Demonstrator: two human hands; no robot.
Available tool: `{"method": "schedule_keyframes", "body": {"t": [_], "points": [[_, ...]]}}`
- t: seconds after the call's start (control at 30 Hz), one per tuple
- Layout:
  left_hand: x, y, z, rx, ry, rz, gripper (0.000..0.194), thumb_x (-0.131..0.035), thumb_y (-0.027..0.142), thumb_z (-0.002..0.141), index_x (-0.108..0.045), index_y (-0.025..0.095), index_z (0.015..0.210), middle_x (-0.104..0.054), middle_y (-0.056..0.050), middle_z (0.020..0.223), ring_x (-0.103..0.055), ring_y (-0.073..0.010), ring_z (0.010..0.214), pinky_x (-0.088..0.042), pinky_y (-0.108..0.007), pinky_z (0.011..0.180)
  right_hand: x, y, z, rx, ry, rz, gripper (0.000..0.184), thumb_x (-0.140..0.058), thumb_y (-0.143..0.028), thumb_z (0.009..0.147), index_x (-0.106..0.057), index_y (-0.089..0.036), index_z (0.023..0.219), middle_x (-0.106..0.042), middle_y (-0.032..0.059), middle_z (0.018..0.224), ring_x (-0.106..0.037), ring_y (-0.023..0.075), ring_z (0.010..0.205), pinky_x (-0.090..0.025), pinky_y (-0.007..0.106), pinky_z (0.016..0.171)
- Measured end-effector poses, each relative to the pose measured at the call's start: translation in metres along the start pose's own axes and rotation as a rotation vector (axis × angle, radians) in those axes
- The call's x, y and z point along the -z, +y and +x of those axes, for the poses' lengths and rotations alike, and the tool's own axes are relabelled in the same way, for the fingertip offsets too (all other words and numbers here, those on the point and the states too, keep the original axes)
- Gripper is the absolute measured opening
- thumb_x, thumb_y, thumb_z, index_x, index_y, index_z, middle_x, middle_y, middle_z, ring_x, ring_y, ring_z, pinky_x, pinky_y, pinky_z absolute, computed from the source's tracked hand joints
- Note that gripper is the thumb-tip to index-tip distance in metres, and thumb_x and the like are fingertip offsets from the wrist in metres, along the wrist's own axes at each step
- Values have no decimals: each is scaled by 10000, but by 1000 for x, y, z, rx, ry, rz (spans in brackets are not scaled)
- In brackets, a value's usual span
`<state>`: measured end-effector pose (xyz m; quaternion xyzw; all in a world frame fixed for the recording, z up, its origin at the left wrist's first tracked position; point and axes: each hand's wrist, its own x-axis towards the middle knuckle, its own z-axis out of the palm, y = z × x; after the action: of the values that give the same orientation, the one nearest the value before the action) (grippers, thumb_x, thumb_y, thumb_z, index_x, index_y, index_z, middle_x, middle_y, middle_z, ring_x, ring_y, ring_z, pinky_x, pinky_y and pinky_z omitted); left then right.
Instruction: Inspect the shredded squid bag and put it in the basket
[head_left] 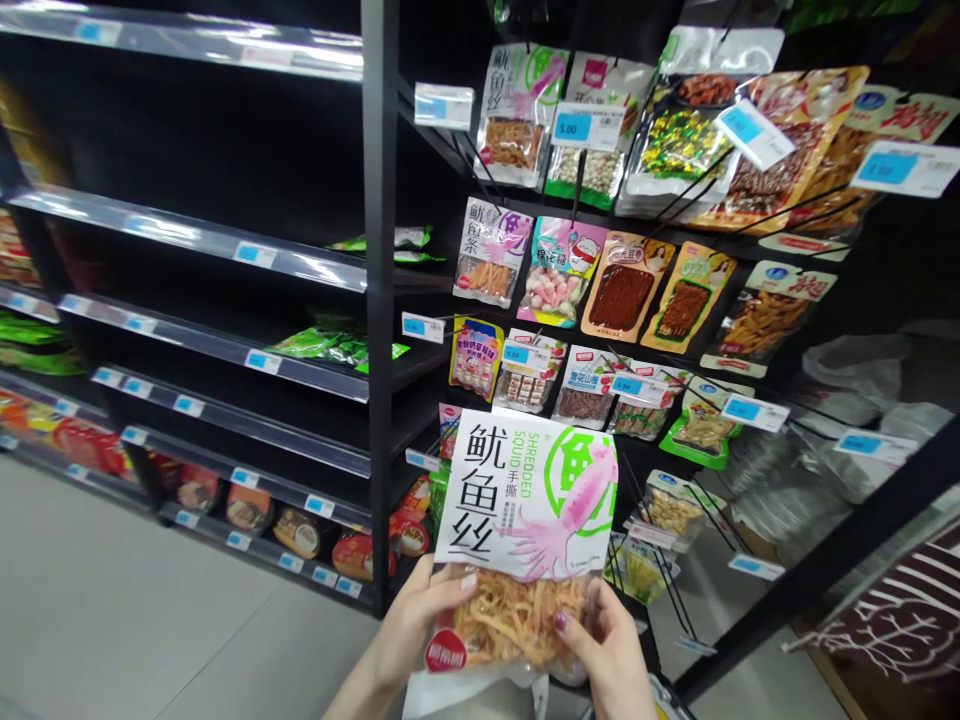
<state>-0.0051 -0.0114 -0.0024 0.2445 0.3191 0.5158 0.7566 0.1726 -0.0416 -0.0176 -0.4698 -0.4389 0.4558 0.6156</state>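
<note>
I hold a white packet of shredded squid (525,520) upright in front of me, with a pink squid drawing, green logo and a clear window showing pale orange strips. My left hand (416,625) grips its lower left edge, thumb on the front. My right hand (611,650) grips the lower right edge, thumb on the window. Matching squid packets (517,115) hang on pegs of the rack above.
A black peg rack (750,240) carries several hanging snack packets with blue price tags. To the left, black shelves (225,240) are mostly bare, with green packets (337,345) and bowl foods on the lowest shelf (296,530). Grey floor lies lower left; plastic bags (862,375) sit right.
</note>
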Motion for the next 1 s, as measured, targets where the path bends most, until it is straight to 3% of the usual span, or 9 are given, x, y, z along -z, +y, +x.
{"method": "schedule_keyframes", "body": {"t": [0.53,0.73,0.87,1.0], "points": [[-4,-1,-1,28,51,-22,457,-705,201,530,-509,134,938,-644,-91,992,-552,-298,991,-454,-412,855,-3,-2,-1,19,106,49,365,-735,-363,550,-413,-193,558,-510,-17,551,-549,181,694,-440,257,645],[-3,-3,2,11,22,-25,468,-703,221,541,-515,125,959,-649,-96,978,-548,-300,998,-437,-414,874,2,4,1,46,124,-7,282,-737,-350,547,-555,-187,689,-583,10,612,-569,215,766,-454,299,717],[-1,-5,4,1,11,14,438,-701,238,547,-543,125,940,-639,-101,1006,-535,-299,1020,-415,-410,901,3,10,3,32,142,50,436,-727,-360,564,-576,-188,935,-643,58,856,-562,248,929,-414,353,849],[0,-6,6,-33,4,45,466,-706,245,549,-551,125,972,-643,-97,998,-529,-296,1030,-402,-406,915,4,13,5,12,145,76,504,-723,-365,572,-565,-173,1010,-635,96,974,-540,266,1001,-372,390,913]]}}
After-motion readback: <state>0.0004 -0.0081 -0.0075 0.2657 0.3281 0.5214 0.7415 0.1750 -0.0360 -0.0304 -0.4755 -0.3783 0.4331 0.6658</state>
